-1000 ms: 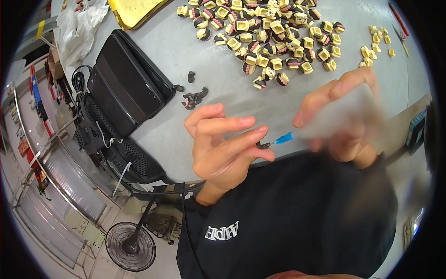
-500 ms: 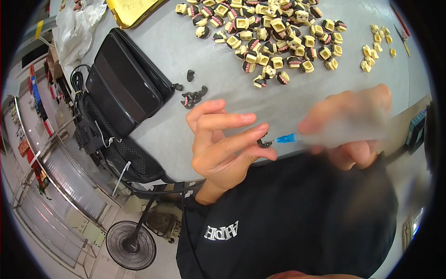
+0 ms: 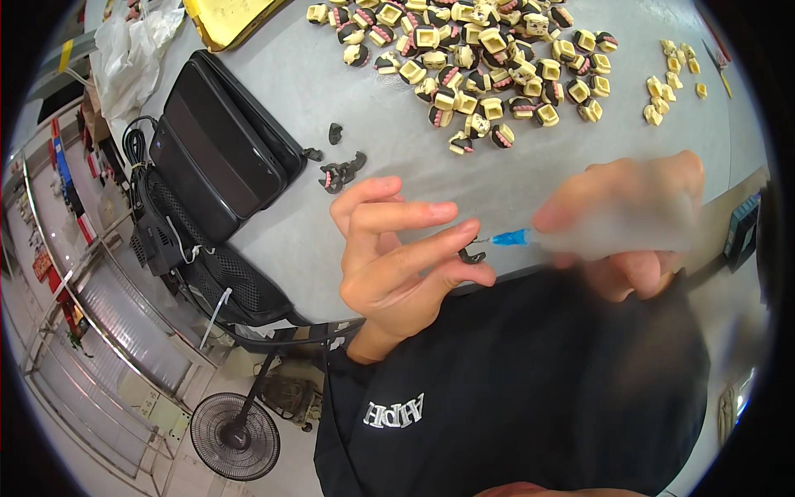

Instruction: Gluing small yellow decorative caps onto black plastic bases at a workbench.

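Note:
Between thumb and fingertip, my left hand point(image 3: 397, 257) pinches a small black curved piece point(image 3: 471, 256). My right hand point(image 3: 638, 224) is closed around a translucent squeeze bottle point(image 3: 617, 228), blurred by closeness. A blue dispensing tip point(image 3: 511, 238) with a thin needle points left from the bottle. The needle's end reaches the black piece; whether it touches cannot be made out. On the grey table, beyond my left fingers, lie a few loose black pieces point(image 3: 344, 172), one with a pink toothed edge.
Many small cream-and-black moulded parts point(image 3: 493, 62) are heaped at the far middle. Small cream pieces point(image 3: 657, 99) lie at the far right, near a thin pointed tool point(image 3: 719, 66). Left stand a black device point(image 3: 219, 153), cables, a white plastic bag point(image 3: 132, 62) and a yellow tray point(image 3: 232, 21).
The bottle's needle has drawn slightly to the right, so more of it shows beside the black piece. My left hand keeps its pinch in nearly the same place.

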